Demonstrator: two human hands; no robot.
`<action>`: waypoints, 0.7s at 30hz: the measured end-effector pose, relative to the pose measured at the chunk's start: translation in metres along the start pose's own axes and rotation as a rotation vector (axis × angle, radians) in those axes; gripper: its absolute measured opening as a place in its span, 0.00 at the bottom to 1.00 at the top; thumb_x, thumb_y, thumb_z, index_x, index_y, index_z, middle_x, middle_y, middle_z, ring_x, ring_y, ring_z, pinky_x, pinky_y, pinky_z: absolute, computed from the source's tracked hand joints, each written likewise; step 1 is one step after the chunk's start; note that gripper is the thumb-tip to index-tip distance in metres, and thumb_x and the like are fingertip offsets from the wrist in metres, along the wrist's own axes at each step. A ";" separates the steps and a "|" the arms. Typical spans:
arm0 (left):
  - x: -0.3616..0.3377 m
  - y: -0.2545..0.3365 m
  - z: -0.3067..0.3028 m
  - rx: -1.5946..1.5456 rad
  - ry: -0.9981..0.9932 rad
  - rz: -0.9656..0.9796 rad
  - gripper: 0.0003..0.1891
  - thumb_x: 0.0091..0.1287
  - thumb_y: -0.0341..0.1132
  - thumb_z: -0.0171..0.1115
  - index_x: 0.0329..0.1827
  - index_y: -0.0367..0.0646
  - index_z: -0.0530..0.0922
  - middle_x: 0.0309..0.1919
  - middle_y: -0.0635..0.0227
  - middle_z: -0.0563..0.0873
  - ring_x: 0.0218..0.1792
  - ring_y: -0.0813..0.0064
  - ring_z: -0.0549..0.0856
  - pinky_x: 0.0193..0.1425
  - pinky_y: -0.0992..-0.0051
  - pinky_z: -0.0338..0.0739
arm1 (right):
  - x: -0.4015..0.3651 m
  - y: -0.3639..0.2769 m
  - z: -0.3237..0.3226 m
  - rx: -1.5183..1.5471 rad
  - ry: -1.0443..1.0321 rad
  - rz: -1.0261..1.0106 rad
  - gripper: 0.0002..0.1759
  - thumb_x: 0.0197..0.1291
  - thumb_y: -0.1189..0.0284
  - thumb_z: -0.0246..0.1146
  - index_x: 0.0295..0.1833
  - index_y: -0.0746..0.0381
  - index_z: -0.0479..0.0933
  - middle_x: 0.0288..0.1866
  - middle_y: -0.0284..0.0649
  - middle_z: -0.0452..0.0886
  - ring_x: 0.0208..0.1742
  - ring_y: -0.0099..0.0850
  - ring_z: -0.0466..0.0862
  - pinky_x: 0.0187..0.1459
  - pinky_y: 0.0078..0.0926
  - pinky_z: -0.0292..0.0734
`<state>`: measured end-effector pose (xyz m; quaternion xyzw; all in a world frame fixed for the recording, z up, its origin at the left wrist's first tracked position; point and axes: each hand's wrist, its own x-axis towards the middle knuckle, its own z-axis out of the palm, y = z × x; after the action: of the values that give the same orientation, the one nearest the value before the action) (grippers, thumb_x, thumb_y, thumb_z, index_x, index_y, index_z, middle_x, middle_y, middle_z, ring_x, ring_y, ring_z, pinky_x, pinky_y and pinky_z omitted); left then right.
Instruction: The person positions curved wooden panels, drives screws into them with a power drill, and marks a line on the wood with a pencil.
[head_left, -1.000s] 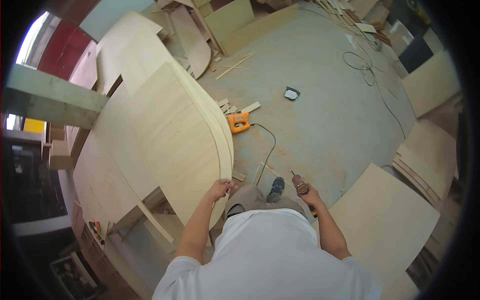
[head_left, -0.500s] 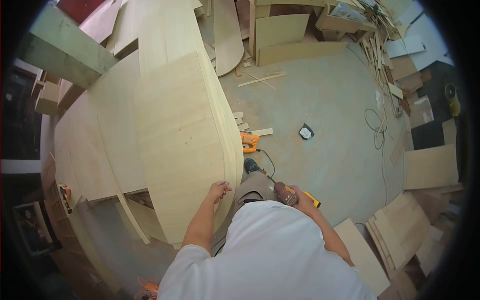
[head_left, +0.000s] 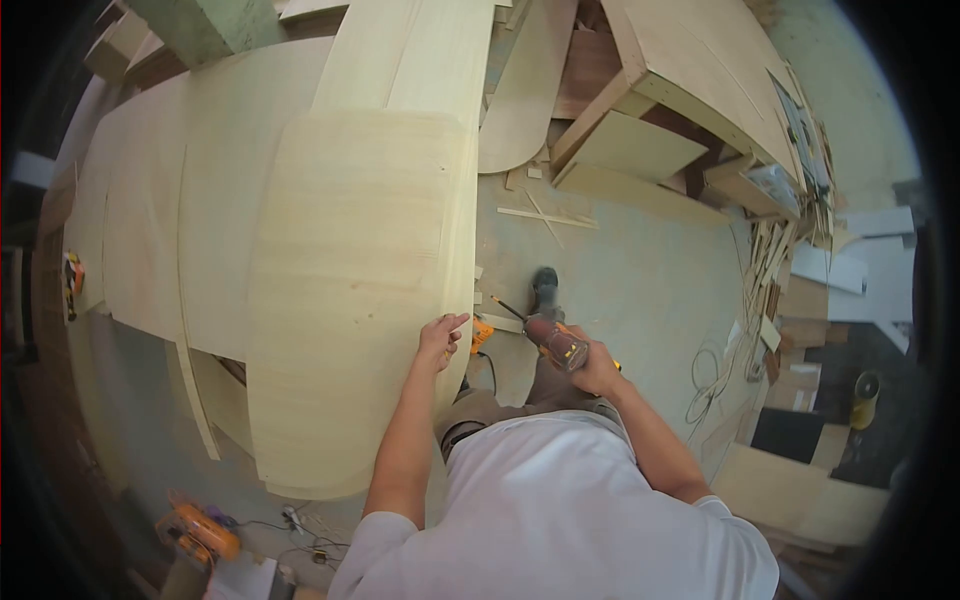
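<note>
My right hand [head_left: 598, 370] is wrapped round the grip of a dark red cordless drill [head_left: 556, 343]. A long bit at its front points up and to the left, towards the plywood's edge. My left hand [head_left: 441, 338] is over the right edge of a large round-cornered plywood panel [head_left: 350, 260], with its fingers curled together. Whatever they may hold is too small to name. Below the panel's edge, beyond my left hand, part of an orange power tool [head_left: 482, 333] shows on the floor.
More plywood sheets [head_left: 225, 180] lie to the left, with an orange-and-black tool [head_left: 72, 275] at their far edge. A wooden frame [head_left: 690, 60] stands ahead right. Wood strips [head_left: 770, 265] and a looped cable [head_left: 705, 380] lie right. An orange machine [head_left: 205, 530] stands lower left.
I have stepped forward along the panel. The drill has come up and left, nearer the panel's edge, and its bit now shows. My left hand stays curled at the edge.
</note>
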<state>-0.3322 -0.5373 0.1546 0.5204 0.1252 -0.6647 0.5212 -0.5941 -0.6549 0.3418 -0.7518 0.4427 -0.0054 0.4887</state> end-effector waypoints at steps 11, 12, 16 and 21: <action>0.153 0.138 0.166 -0.842 0.040 0.134 0.08 0.77 0.39 0.48 0.40 0.48 0.71 0.49 0.71 0.85 0.20 0.91 0.72 0.13 0.90 0.61 | 0.282 0.009 -0.140 0.014 -0.433 -0.140 0.27 0.51 0.75 0.70 0.59 0.63 0.73 0.46 0.43 0.84 0.46 0.33 0.84 0.51 0.27 0.77; 0.163 0.146 0.174 -0.878 0.025 0.137 0.09 0.77 0.40 0.48 0.40 0.48 0.71 0.49 0.70 0.84 0.20 0.91 0.72 0.13 0.90 0.61 | 0.302 0.005 -0.151 -0.011 -0.452 -0.157 0.27 0.51 0.75 0.70 0.59 0.63 0.73 0.46 0.43 0.84 0.46 0.33 0.84 0.51 0.27 0.77; 0.208 0.165 0.192 -1.080 -0.109 0.194 0.10 0.77 0.40 0.49 0.39 0.48 0.74 0.54 0.68 0.83 0.20 0.92 0.73 0.13 0.90 0.62 | 0.364 -0.012 -0.176 -0.079 -0.470 -0.148 0.24 0.54 0.72 0.70 0.57 0.64 0.74 0.45 0.42 0.84 0.43 0.32 0.85 0.48 0.27 0.78; 0.252 0.181 0.196 -1.240 -0.126 0.267 0.09 0.76 0.40 0.50 0.40 0.49 0.76 0.58 0.65 0.81 0.21 0.94 0.74 0.14 0.90 0.63 | 0.416 -0.031 -0.170 -0.186 -0.480 -0.060 0.20 0.57 0.66 0.69 0.52 0.63 0.77 0.41 0.43 0.86 0.41 0.31 0.86 0.44 0.30 0.79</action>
<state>-0.2723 -0.8953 0.0990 0.0931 0.3900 -0.4272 0.8104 -0.3963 -1.0542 0.2770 -0.7862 0.2901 0.1993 0.5080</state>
